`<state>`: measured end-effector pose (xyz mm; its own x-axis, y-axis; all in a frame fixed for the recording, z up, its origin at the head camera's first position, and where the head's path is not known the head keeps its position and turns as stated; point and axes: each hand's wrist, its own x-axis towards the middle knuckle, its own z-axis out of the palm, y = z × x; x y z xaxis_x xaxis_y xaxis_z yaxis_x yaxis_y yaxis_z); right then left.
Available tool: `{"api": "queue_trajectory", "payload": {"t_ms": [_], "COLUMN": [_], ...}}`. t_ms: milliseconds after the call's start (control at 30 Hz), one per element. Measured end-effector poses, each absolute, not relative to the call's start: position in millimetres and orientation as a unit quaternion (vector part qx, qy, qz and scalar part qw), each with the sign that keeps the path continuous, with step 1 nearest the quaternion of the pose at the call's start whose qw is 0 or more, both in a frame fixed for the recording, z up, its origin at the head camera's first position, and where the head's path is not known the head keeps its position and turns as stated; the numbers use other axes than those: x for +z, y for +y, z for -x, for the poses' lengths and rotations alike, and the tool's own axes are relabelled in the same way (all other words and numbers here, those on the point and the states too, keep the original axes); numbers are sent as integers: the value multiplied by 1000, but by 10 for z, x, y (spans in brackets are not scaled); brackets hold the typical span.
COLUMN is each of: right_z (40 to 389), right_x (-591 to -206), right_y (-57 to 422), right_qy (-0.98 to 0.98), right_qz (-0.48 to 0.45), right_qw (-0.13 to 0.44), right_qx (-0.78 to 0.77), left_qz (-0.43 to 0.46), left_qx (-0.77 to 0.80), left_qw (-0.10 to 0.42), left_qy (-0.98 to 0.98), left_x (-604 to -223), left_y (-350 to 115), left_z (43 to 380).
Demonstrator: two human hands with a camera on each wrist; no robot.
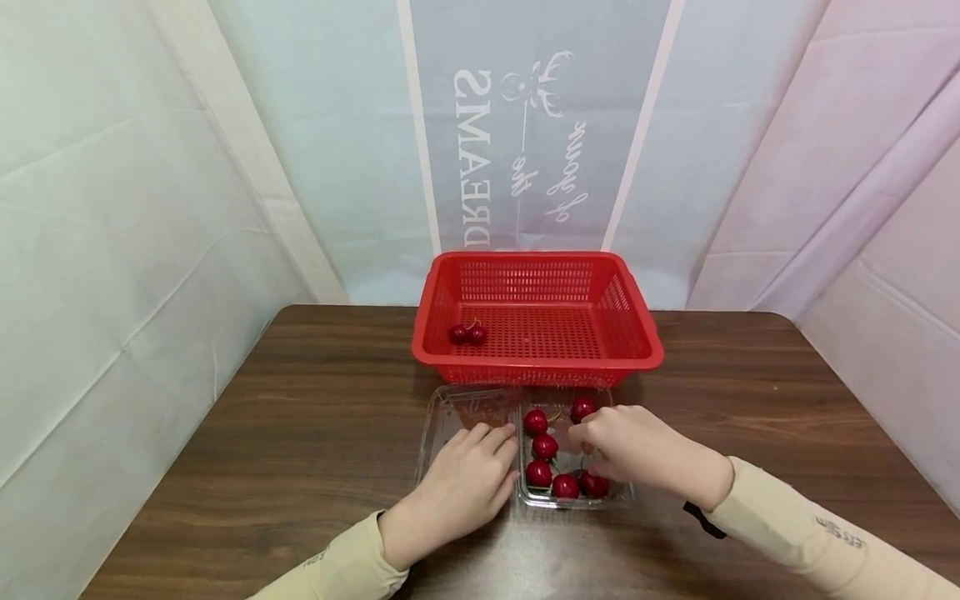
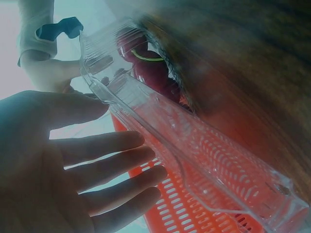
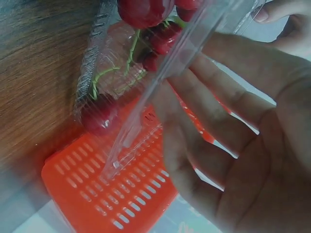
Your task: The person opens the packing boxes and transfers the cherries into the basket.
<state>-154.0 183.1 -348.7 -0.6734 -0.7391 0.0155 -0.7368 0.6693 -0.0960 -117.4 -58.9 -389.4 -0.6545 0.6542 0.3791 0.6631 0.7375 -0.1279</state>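
While your left hand (image 1: 465, 472) lies over the clear lid (image 1: 480, 402), fingers extended and loose, your right hand (image 1: 622, 437) is down in the box (image 1: 551, 503) among six visible cherries (image 1: 545, 447); can't tell whether it pinches one. Two more cherries (image 1: 477, 335) sit in the red basket (image 1: 536, 363) behind. Step, by my read: settling cherries in the box. Next move likely calls for withdrawing without rolling any.

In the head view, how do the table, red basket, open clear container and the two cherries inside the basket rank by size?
1. Table
2. Red basket
3. Open clear container
4. Left cherry and right cherry in the basket: they look alike, so I won't rank one above the other.
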Motion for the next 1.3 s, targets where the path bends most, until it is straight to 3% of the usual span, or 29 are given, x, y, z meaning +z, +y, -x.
{"api": "queue_trajectory", "payload": {"t_ms": [267,1300], "right_z": [1491,1469], "right_x": [-3454,-3670], "right_y": [1800,1760], "right_qy": [918,913], "right_qz": [391,408], "right_qw": [50,2], "right_qx": [-38,3], "left_qz": [357,355], "left_qx": [-10,-10], "left_qw": [203,201], "left_qy": [-912,-913], "left_x": [-3889,-3898], "left_y": [-585,-592], "left_z": [1168,1149]}}
